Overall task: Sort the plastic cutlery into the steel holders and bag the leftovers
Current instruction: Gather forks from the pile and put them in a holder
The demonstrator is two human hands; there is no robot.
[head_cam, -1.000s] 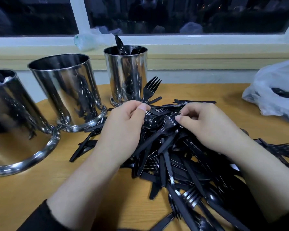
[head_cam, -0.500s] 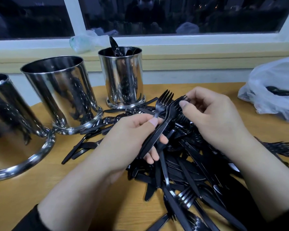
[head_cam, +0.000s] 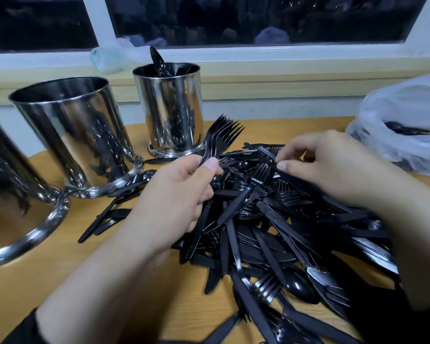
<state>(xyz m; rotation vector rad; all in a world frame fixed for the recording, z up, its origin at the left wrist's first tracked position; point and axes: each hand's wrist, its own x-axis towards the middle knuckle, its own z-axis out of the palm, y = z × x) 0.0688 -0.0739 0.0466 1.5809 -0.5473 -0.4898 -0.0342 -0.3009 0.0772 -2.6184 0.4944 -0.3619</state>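
Observation:
A big pile of black plastic cutlery [head_cam: 271, 234] covers the middle and right of the wooden table [head_cam: 60, 264]. My left hand [head_cam: 176, 194] grips a small bunch of black forks [head_cam: 225, 134], tines pointing up and away toward the window. My right hand [head_cam: 333, 162] pinches a black handle [head_cam: 281, 167] lying at the pile's far edge. Three steel holders stand on the left: the nearest [head_cam: 5, 184], cut by the frame edge, the middle one [head_cam: 72, 130], and the far one [head_cam: 168, 105], where spoons stick out.
A white plastic bag [head_cam: 402, 125] with some black cutlery inside lies at the right edge of the table. A crumpled clear bag [head_cam: 109, 54] sits on the window ledge behind the holders. Loose pieces lie at the middle holder's foot.
My left hand has gathered the forks into a bunch and raised them toward the far holder. My right hand let go of the fork and dropped back onto the pile, pinching another piece.

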